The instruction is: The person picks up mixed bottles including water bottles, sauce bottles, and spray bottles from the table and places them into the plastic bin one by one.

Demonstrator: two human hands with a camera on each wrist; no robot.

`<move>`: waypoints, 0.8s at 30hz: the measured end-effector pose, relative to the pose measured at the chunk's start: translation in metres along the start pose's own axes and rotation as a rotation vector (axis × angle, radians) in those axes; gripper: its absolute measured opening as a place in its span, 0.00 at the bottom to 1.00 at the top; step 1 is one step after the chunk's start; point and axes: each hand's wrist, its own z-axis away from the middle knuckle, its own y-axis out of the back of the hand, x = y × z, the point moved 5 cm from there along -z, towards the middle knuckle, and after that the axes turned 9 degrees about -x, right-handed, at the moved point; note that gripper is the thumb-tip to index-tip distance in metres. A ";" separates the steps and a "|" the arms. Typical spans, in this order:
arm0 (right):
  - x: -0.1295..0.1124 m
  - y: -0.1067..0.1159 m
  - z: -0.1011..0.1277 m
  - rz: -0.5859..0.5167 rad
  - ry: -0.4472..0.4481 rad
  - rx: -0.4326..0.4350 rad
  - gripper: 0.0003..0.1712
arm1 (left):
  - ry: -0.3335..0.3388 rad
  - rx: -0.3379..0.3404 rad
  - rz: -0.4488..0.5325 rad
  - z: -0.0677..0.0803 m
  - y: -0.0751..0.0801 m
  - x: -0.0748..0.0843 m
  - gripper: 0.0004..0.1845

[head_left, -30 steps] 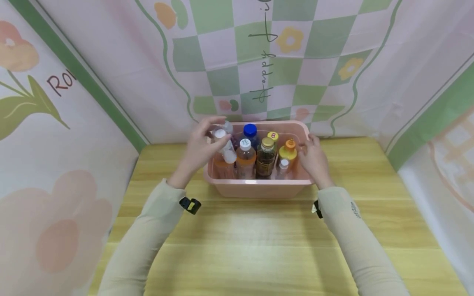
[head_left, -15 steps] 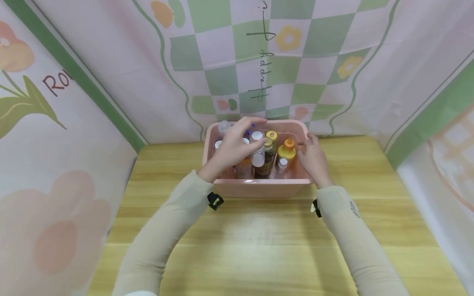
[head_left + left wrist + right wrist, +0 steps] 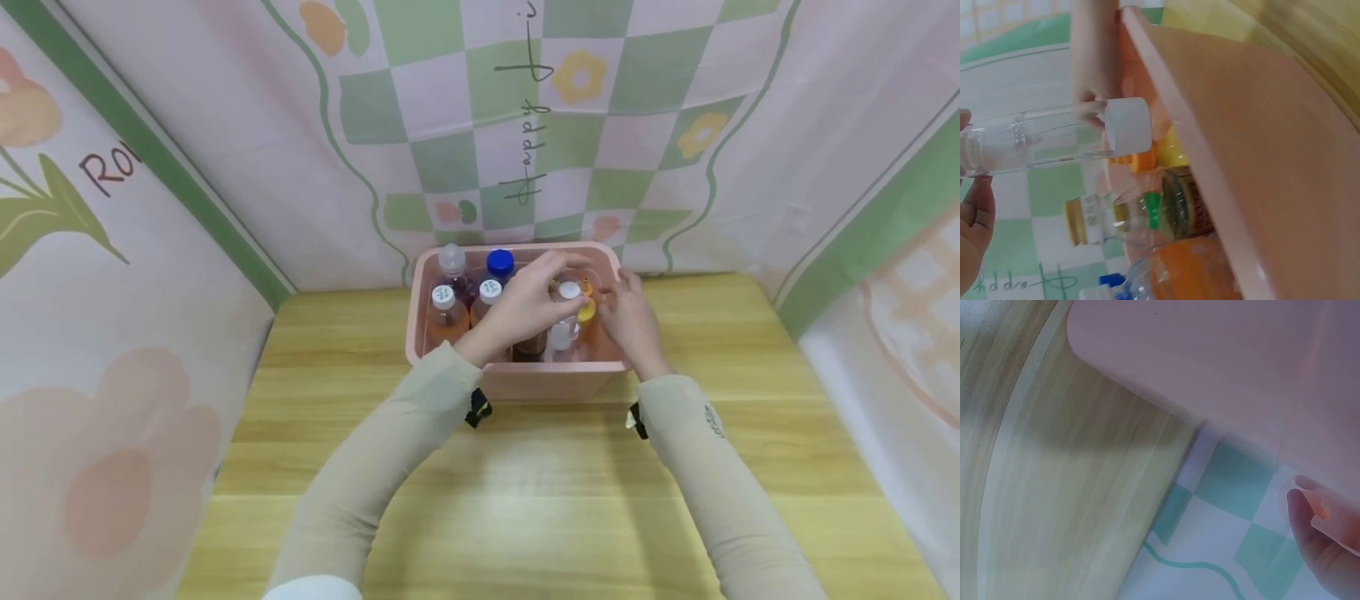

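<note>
My left hand (image 3: pixel 525 302) pinches one end of a clear, see-through bottle (image 3: pixel 1054 137) above a pink plastic tub (image 3: pixel 517 367). The bottle's white capped end (image 3: pixel 1129 125) points down into the tub. Below and beside it stand a gold-capped bottle (image 3: pixel 1075 222) and a yellow bottle with an orange top (image 3: pixel 586 312). My right hand (image 3: pixel 632 321) grips the tub's right rim, fingers over the edge, as the right wrist view also shows. The left hand covers part of the tub's middle in the head view.
Inside the tub's left half stand a blue-capped bottle (image 3: pixel 500 264), two white-capped bottles with orange bodies (image 3: pixel 444 321), and a clear-capped one (image 3: pixel 452 260). The tub sits at the back of a wooden table (image 3: pixel 525 500), close to the printed curtain (image 3: pixel 585 158).
My left hand has carried the clear bottle rightward across the tub, from its left end to the right half. The right hand has stayed on the rim.
</note>
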 end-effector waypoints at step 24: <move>0.000 0.000 0.001 -0.003 -0.020 -0.022 0.20 | 0.179 -0.201 -0.075 -0.017 -0.067 -0.046 0.28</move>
